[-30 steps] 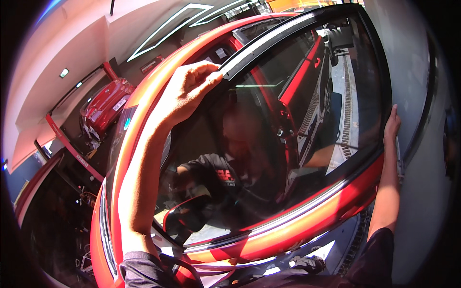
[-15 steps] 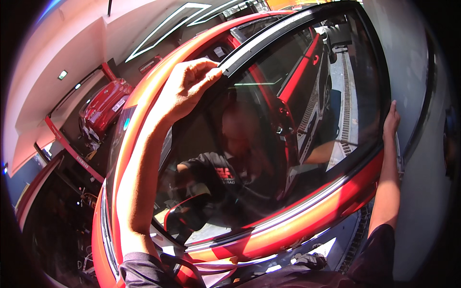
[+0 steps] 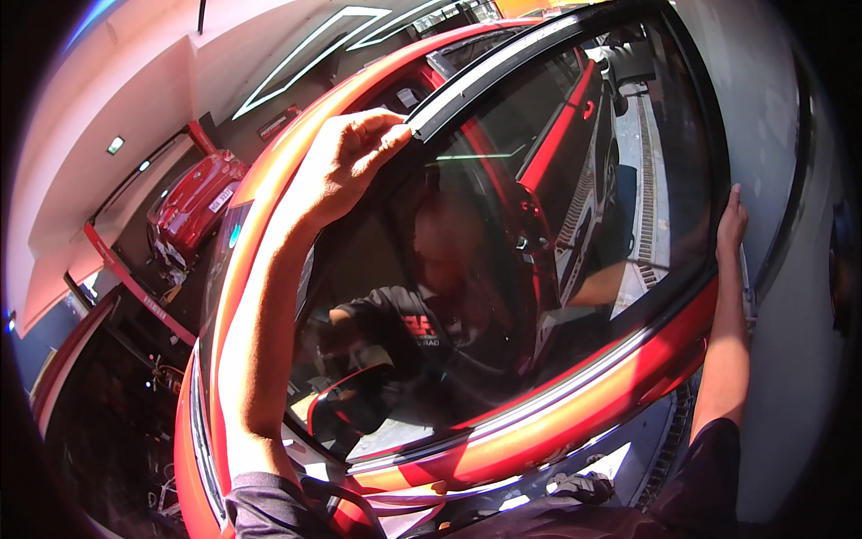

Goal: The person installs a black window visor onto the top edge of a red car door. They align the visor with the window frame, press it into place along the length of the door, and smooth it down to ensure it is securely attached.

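Note:
A red car door (image 3: 575, 413) stands open in front of me, its dark window glass (image 3: 431, 314) reflecting a person and parts of the car. Black framing (image 3: 714, 108) surrounds the glass. Along its upper left edge runs a pale, shiny trim strip (image 3: 485, 70). My left hand (image 3: 341, 171) is closed at the lower end of this strip, pinching it between thumb and fingers. At the opposite side, my right hand (image 3: 732, 229) holds the door's outer edge beside the frame, fingers pointing upward; its thumb is hidden.
The orange-red car body (image 3: 269, 193) curves behind my left arm. A side mirror (image 3: 350, 400) shows through the glass. Further left are another red car (image 3: 193, 202) and a red lift post (image 3: 135, 278). A grey wall (image 3: 790, 359) rises close to my right arm.
The view has shifted very slightly. Both hands keep their places on the strip and the door edge.

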`<state>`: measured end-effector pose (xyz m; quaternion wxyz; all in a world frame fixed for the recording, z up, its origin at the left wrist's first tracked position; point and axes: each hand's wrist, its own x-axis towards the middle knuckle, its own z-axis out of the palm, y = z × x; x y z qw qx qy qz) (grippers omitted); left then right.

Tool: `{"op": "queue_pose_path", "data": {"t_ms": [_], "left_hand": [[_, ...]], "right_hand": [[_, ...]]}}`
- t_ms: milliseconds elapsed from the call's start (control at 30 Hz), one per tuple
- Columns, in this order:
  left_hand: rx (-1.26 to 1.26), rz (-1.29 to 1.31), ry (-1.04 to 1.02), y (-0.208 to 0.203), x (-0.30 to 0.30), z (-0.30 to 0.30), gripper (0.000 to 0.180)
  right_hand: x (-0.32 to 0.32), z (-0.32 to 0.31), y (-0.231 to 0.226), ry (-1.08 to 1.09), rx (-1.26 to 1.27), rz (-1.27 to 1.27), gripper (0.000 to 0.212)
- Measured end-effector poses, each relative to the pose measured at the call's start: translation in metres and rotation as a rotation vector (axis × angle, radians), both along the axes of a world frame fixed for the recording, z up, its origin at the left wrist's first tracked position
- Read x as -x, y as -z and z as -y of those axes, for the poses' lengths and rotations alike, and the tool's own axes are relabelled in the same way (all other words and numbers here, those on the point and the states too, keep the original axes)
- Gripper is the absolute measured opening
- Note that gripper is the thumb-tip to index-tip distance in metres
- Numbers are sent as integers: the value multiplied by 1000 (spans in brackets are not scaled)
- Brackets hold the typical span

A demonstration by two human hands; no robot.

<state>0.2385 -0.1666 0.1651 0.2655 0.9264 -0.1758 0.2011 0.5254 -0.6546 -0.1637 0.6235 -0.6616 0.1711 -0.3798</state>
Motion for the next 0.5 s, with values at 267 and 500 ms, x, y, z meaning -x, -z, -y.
{"op": "queue_pose_path", "data": {"t_ms": [267,500], "left_hand": [[-74,108,-350,-13,18,10,29],[-402,220,-39,-5,13,7,32]], "right_hand": [[-16,-16,2,-32,34,94,82],[-5,7,5,-8,51,40,81]]}}
